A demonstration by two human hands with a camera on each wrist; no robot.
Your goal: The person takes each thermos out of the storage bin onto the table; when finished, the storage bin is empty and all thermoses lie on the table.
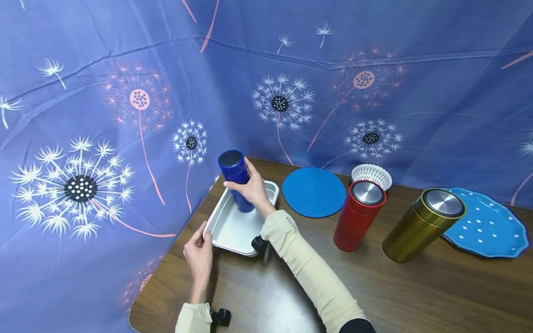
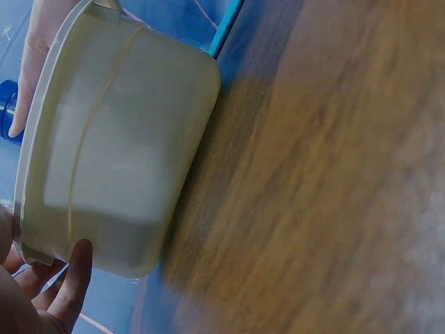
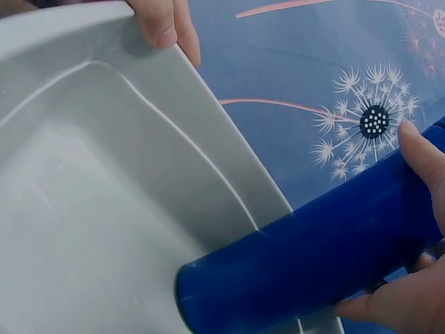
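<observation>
Right hand wraps glossy blue cylindrical metal tumbler, fingers curled round smooth barrel; tumbler base down inside tray, tilted slightly, steel lid on top. Left hand pinches near corner rim of shallow rectangular white tray with rounded corners, thumb on top, fingers under lip. Tray sits at left end of dark wood-grain table. Right of tray: round blue woven mat, red steel-lidded canister, gold canister, white ribbed basket, blue dotted scalloped plate.
</observation>
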